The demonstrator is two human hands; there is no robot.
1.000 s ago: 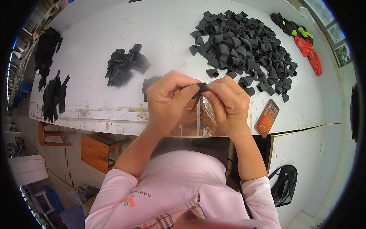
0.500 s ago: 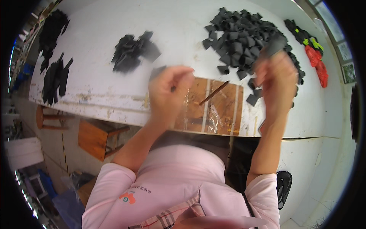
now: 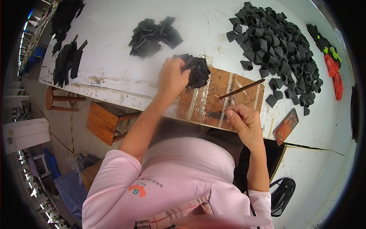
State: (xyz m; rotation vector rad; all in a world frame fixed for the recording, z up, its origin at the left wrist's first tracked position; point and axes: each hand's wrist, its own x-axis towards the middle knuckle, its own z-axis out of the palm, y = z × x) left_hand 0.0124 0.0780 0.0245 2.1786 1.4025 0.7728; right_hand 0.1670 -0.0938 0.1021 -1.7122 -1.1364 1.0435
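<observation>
Head view: left hand (image 3: pixel 173 78) clamps its grip on a bundle of black pieces (image 3: pixel 196 70) at the brown board's (image 3: pixel 213 103) far edge on the bench (image 3: pixel 114 45); right hand (image 3: pixel 244 122) curled, fingertips pinched together, near a thin stick (image 3: pixel 242 89).

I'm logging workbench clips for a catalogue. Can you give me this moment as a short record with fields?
left hand: left hand rests on a small bunch of black pieces, grip closed over its edge
right hand: right hand pinched shut near the board's front edge; whether it holds anything cannot be told
work surface: brown board with clear tape strips, on a white table
tool: thin brown stick lying on the board, untouched
stock: large heap of black loops to the right; smaller pile to the left
other: phone at the table edge
</observation>
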